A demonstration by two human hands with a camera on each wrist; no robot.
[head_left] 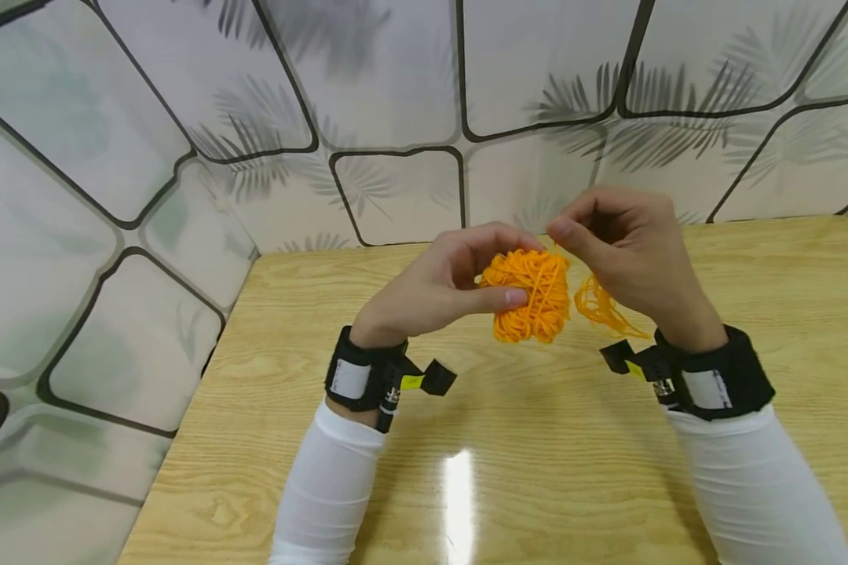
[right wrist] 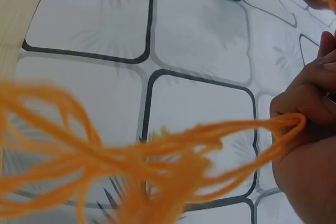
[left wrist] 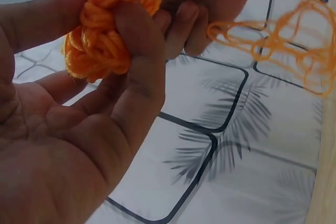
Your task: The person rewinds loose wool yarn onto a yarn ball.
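A small bundle of orange yarn (head_left: 533, 310) is held up over the table by my left hand (head_left: 441, 286), its thumb on the near face and the other fingers behind. In the left wrist view the wound yarn (left wrist: 105, 51) sits between thumb and fingers. Close by on the right, my right hand (head_left: 625, 247) pinches a strand of yarn between thumb and forefinger at the bundle's top corner. A loose tangle of yarn loops (head_left: 601, 310) hangs under the right hand; in the right wrist view these loops (right wrist: 184, 140) run out from its curled fingers.
A wood-grain table (head_left: 290, 471) lies below both hands. Behind and to the left stand walls (head_left: 396, 196) with a stone-and-leaf pattern. Each wrist wears a black strap (head_left: 356, 369) with a small camera.
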